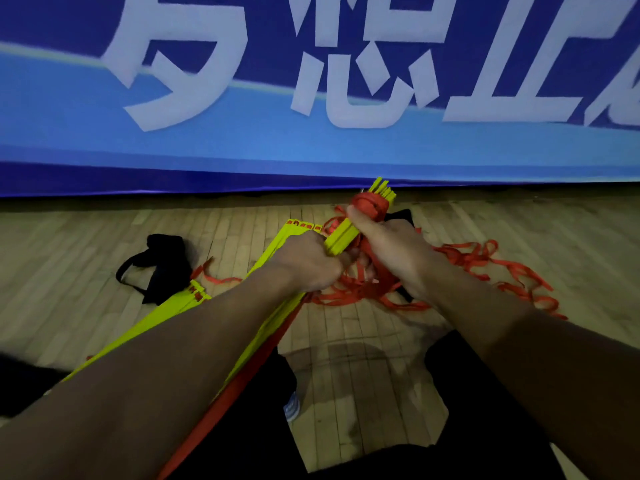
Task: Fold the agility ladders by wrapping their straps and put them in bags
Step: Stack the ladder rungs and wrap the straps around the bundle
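Head view: looks down over both forearms to a wooden floor (363, 393), with a blue banner (242, 140) bearing large white characters across the top.
Held bundle: a bundle of yellow rungs (346, 233) is raised off the floor, tilted up and to the right; its far end fans out above a tight red strap wrap (372, 204).
Left hand (308, 259): fingers curled round the lower end of the held bundle; the fingertips are hidden on the far side.
Right hand (391, 247): clamped on the bundle just below the wrap, thumb lying up along it to touch the red band; the other fingers are hidden behind the bundle and loose strap.
Loose red strap (485, 268): a tangled heap on the floor under and to the right of the hands; where it joins the wrap is hidden by the right hand.
Other ladders (166, 313): flat yellow rungs on the floor run from lower left under the left forearm, largely covered by it.
Black bag (162, 265): lies crumpled on the floor to the left, well apart from the hands; its opening is hard to make out.
Legs (485, 410): dark shapes at the bottom, cut off by the frame edge.
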`<action>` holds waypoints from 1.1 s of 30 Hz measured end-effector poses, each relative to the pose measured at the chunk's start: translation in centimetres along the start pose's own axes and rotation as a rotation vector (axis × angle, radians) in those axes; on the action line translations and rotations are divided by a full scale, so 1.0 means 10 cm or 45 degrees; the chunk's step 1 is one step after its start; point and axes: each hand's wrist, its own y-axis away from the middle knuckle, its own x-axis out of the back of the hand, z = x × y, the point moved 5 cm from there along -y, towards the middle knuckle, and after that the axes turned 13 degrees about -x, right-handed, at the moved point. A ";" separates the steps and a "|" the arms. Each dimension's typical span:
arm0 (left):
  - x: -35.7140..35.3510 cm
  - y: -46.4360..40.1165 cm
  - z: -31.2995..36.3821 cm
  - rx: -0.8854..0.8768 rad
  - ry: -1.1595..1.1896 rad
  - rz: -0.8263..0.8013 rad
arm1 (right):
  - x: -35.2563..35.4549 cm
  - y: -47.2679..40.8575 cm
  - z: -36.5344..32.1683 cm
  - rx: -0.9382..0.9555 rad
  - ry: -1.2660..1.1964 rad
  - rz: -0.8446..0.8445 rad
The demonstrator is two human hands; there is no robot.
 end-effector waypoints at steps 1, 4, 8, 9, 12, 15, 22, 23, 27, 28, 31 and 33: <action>-0.03 0.01 -0.01 -0.011 -0.010 0.006 | 0.00 0.00 0.00 0.019 0.024 0.047; -0.09 0.03 0.01 -0.143 0.092 -0.073 | 0.04 -0.04 0.04 -0.019 -0.042 0.109; -0.10 0.07 -0.01 -0.253 0.092 -0.163 | 0.03 -0.05 0.04 -0.122 -0.104 0.089; -0.09 0.08 -0.02 -0.253 -0.001 -0.139 | 0.02 -0.03 0.03 -0.135 -0.120 0.071; -0.05 0.11 -0.02 -0.212 -0.385 -0.064 | -0.02 -0.01 0.03 -0.172 -0.101 -0.026; 0.00 0.13 0.02 -0.226 -0.556 0.011 | -0.03 -0.01 0.04 -0.195 0.021 -0.079; 0.19 0.04 0.02 -0.297 -0.264 0.238 | -0.01 0.02 -0.03 0.110 0.255 -0.243; 0.18 0.04 0.00 -0.284 -0.229 0.218 | -0.02 0.02 -0.05 0.156 0.298 -0.217; 0.14 0.04 -0.07 -0.166 0.015 0.155 | 0.00 -0.04 -0.11 0.261 0.461 -0.005; 0.14 0.05 -0.08 -0.119 0.114 0.131 | 0.01 -0.04 -0.12 0.286 0.495 0.022; 0.15 0.06 -0.10 -0.085 0.305 0.116 | 0.03 -0.03 -0.16 0.364 0.622 0.045; 0.16 0.07 -0.09 -0.098 0.282 0.096 | 0.03 -0.04 -0.20 0.430 0.714 0.089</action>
